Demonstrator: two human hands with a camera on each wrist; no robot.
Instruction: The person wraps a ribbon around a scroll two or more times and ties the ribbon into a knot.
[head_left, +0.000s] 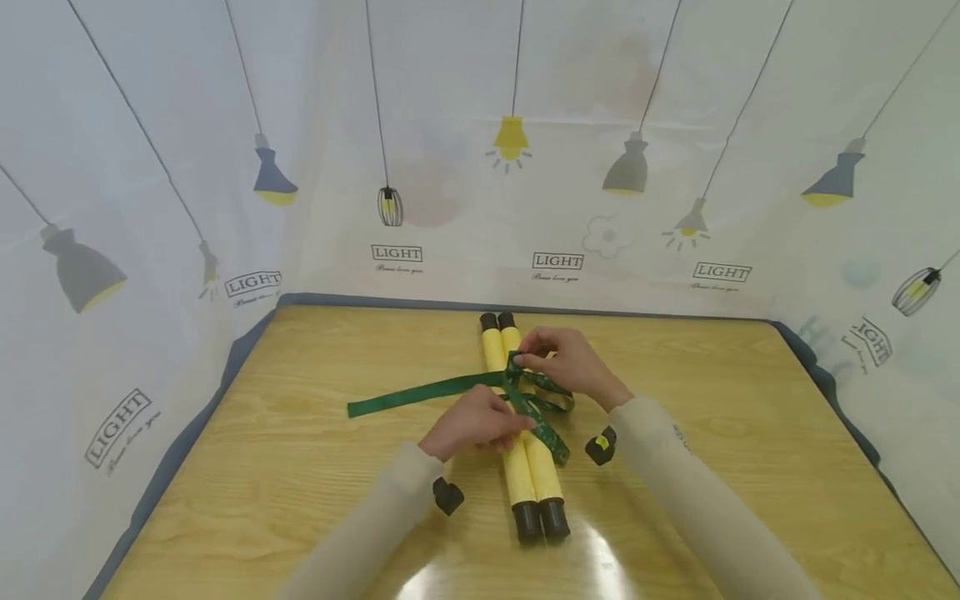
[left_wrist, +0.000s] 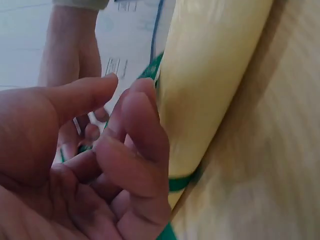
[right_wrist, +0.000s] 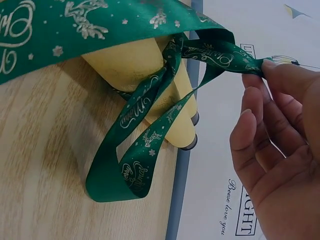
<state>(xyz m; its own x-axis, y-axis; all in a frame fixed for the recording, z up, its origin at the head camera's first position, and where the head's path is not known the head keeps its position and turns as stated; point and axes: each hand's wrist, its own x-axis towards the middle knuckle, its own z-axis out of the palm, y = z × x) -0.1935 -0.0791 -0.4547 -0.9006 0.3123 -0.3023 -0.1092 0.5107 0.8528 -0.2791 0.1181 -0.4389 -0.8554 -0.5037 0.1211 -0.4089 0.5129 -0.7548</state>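
Head view: my right hand [head_left: 570, 362] pinches the green printed ribbon [head_left: 420, 393] at twelve o'clock over the paired yellow foam rolls [head_left: 525, 467], left hand [head_left: 476, 423] pinning the crossing, so I'd pull evenly

Two yellow rolls [head_left: 522, 433] (black-capped at both ends) are laid side by side on the wooden table [head_left: 300, 433]. A green ribbon [head_left: 420, 396] is pinched by the right hand [head_left: 566, 362] and, apparently, the left hand [head_left: 472, 425].

Ribbon [left_wrist: 180, 182] mostly behind L fingers [left_wrist: 135, 145].
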